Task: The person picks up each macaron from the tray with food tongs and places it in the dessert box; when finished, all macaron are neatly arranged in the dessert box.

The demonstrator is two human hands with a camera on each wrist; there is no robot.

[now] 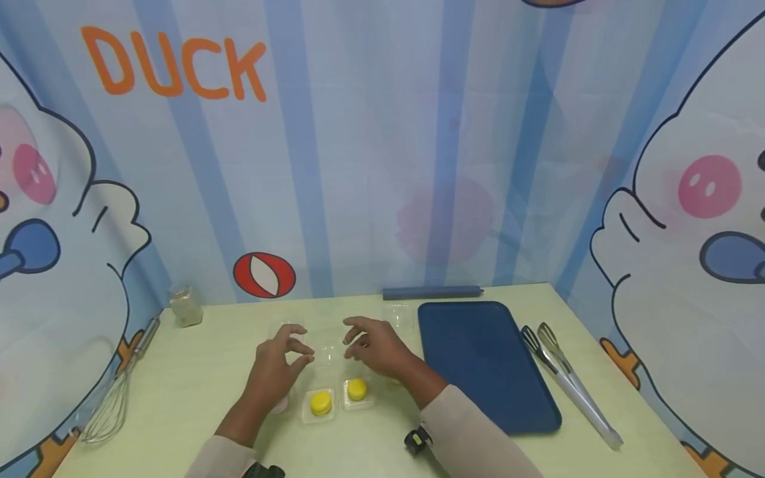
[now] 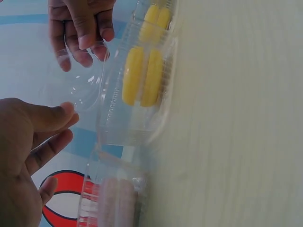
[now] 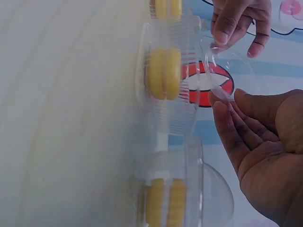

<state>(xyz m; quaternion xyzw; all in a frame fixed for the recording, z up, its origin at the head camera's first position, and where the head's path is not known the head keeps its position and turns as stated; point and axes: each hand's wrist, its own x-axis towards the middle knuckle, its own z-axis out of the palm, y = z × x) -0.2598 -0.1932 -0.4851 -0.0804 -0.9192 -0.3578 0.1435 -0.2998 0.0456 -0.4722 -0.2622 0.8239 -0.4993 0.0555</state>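
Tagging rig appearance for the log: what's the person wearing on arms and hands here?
Both hands are bare: left hand, right hand, no gloves or rings visible. Each arm has a long, plain, light beige sleeve ending just above the wrist. A small black device with a yellow-green spot sits below the right wrist; a dark one shows at the left. No markings.

A pink macaron [image 1: 279, 403] is lying mostly hidden under the left hand [image 1: 275, 368] in the head view. The clear lid [image 1: 327, 352] between the hands is showing too faintly there to trace its edges. The whisk [image 1: 113, 398] is lying partly against the backdrop, its handle end blurred.
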